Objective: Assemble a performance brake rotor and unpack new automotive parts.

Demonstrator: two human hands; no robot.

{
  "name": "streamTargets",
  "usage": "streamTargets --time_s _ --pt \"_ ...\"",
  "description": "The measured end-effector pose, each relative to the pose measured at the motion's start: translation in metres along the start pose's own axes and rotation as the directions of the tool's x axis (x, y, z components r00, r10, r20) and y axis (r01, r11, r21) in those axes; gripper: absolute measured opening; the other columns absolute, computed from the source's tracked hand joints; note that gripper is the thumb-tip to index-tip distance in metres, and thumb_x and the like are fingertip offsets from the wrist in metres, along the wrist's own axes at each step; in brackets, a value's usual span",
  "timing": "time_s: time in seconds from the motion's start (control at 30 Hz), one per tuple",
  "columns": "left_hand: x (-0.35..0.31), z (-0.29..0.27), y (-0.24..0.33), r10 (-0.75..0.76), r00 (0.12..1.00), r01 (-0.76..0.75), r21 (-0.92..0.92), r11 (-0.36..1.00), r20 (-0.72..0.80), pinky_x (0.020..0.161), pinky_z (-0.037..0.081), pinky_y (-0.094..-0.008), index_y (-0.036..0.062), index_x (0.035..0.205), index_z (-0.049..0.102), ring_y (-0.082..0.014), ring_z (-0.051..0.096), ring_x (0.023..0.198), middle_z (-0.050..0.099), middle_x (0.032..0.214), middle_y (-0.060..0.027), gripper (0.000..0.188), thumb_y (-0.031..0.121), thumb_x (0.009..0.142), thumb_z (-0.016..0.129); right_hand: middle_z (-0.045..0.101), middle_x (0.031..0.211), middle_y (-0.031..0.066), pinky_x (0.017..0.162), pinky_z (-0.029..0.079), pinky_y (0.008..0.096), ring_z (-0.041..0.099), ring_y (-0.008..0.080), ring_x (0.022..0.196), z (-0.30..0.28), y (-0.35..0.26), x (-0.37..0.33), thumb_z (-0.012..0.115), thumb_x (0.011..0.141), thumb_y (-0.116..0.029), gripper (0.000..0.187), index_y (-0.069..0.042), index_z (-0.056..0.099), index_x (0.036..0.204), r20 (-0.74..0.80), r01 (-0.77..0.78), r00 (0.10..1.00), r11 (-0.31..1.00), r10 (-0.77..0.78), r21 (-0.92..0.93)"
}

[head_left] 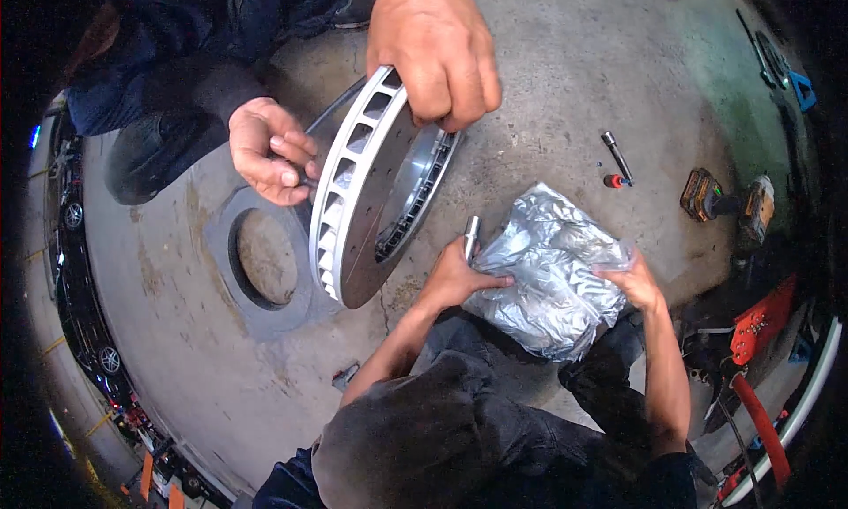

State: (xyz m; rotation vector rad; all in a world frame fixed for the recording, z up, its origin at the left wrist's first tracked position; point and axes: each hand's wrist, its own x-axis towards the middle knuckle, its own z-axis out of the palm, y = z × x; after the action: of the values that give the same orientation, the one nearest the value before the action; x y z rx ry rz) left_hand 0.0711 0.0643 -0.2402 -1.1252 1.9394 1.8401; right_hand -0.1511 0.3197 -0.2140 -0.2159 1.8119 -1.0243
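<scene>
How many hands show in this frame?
4. The person's left hand, also holding a metal tube, and right hand are on the plastic bag; a co-worker's hand grips the metal disc, another hand is beside it.

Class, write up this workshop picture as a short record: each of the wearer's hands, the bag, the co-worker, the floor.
Left hand: holds the left side of a crumpled plastic bag; a metal cylinder juts up by its fingers
Right hand: holds the bag's right side
Bag contents: cannot be told
Co-worker: one hand grips a vented metal disc at its top; other hand beside it
Floor, left: grey pad with round hole
Floor, right: metal bar, small red-ended piece, yellow-and-black tool
</scene>
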Motion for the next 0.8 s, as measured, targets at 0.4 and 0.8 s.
streamTargets --time_s 0.4,0.8 --pt "0.038 0.003 0.079 0.254 0.962 -0.242 -0.113 0.964 0.103 0.083 0.049 -0.0343 -0.0077 0.110 0.057 -0.0226 0.062 0.090 0.065 0.099 -0.0151 0.075 0.040 0.063 0.090 0.067 0.109 0.0113 0.089 0.051 0.0349 0.065 0.0215 0.097 -0.070 -0.018 0.023 0.074 0.074 -0.008 0.053 0.003 0.055 0.122 -0.242 0.108 0.970 0.949 -0.034 0.297" --pt "0.020 0.018 0.096 0.341 0.939 -0.334 -0.128 0.934 0.037 0.086 0.046 -0.0333 0.0011 0.110 0.068 -0.0175 0.061 0.093 0.069 0.098 -0.0111 0.044 0.040 0.097 0.053 0.062 0.123 0.0076 0.094 0.049 0.0402 0.060 0.0221 0.110 -0.246 -0.055 0.143 0.073 0.085 -0.029 0.057 -0.003 0.052 0.132 -0.696 0.698 0.690 0.438 -0.199 0.567"
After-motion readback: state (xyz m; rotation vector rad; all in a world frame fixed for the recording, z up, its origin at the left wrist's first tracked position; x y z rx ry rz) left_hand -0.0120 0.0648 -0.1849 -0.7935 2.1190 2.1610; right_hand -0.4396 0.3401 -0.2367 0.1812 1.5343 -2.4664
